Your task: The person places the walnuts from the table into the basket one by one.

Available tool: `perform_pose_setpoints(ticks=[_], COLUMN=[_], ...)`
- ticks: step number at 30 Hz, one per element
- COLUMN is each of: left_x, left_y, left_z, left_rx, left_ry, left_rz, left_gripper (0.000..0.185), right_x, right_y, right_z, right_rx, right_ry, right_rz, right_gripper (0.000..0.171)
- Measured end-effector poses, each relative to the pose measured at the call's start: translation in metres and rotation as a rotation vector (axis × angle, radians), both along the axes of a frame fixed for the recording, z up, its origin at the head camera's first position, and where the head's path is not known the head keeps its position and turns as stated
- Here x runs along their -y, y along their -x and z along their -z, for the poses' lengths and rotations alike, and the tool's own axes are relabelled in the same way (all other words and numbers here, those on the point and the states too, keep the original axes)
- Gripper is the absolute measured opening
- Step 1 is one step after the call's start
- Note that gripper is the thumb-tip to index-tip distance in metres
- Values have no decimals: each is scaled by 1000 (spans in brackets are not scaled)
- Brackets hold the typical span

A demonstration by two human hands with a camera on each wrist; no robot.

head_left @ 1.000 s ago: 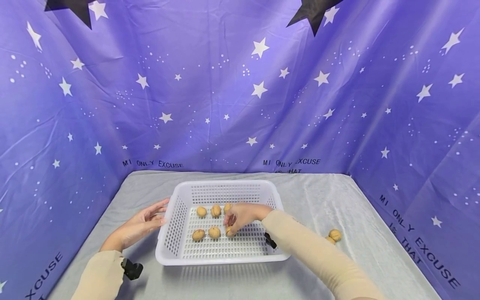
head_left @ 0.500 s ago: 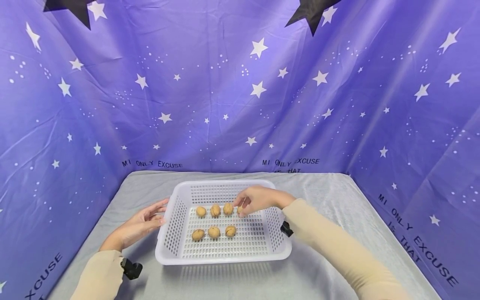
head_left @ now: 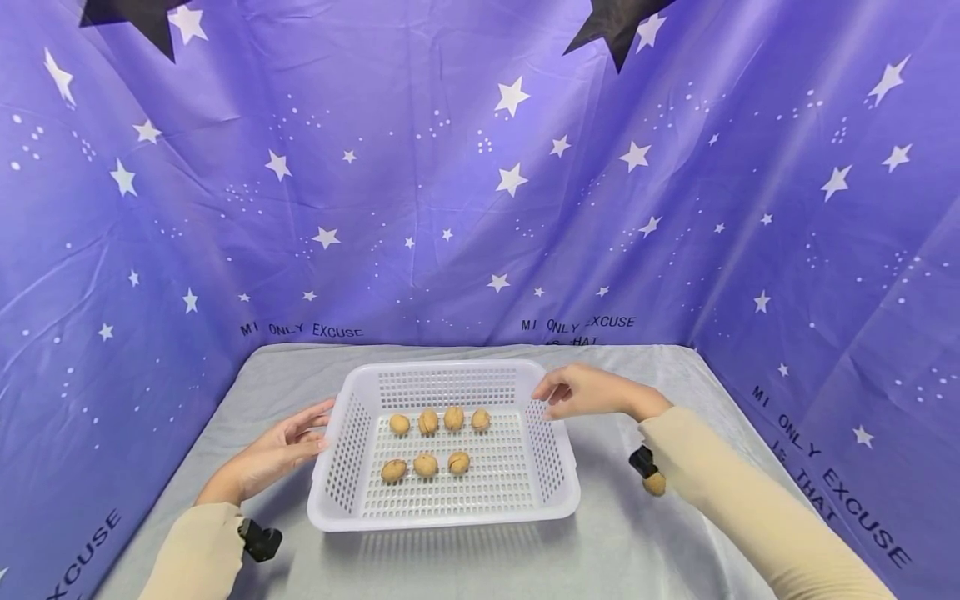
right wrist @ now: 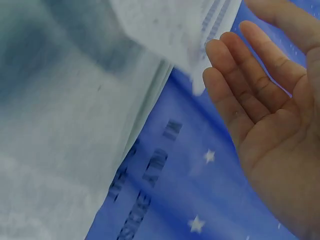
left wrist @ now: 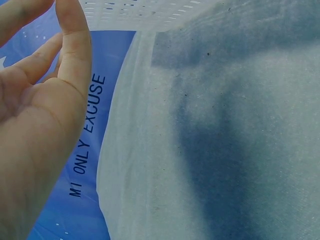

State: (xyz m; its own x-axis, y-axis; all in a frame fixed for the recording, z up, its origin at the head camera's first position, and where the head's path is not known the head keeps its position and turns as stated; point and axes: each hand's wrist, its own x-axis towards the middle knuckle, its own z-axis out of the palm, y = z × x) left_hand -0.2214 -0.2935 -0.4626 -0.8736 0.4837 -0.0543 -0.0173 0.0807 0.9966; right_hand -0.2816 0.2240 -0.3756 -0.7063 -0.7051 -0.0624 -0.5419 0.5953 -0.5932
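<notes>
A white plastic basket [head_left: 442,523] with slotted walls holds walnuts in two rows. Several walnuts [head_left: 453,418] make up the back row, and three walnuts [head_left: 425,466] the front one. My left hand [head_left: 273,450] has its fingertips at the basket's left side, fingers extended. In the left wrist view, that hand [left wrist: 50,95] shows a straight thumb near the basket wall [left wrist: 135,15]. Over the basket's right rim is my right hand [head_left: 600,392], fingers loosely bent. Its palm is empty in the right wrist view, where the hand [right wrist: 280,105] is seen beside the basket [right wrist: 160,30].
Another walnut [head_left: 655,483] lies on the grey cloth right of the basket, partly behind the black wrist camera [head_left: 642,461]. The cloth-covered table [head_left: 420,567] is bounded by a purple star-patterned curtain [head_left: 420,208] at the back and sides.
My right hand has moved from the front row to the back row, left a walnut at its right end, then withdrawn right to the rim. The left hand has stayed put.
</notes>
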Motion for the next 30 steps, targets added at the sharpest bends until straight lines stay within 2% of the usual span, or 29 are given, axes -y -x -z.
perform_pose_setpoints(ticks=[8,16,23,30], left_x=[0,1,2,2], left_y=[-1,0,2,2], left_z=[-1,-1,2,3], left_rx=[-1,-7,-15,-11], left_ry=[10,7,4,8], left_rz=[10,16,14,9], left_gripper=[71,70,70,70], right_x=[-55,-101,-133,-158], right_y=[-12,-31,-43,-56], right_z=[6,18,40,69], right_rx=[3,20,8,86], right_ry=[29,32,32,66], right_rz=[79,180,236,321], right_gripper=[36,36,30,34])
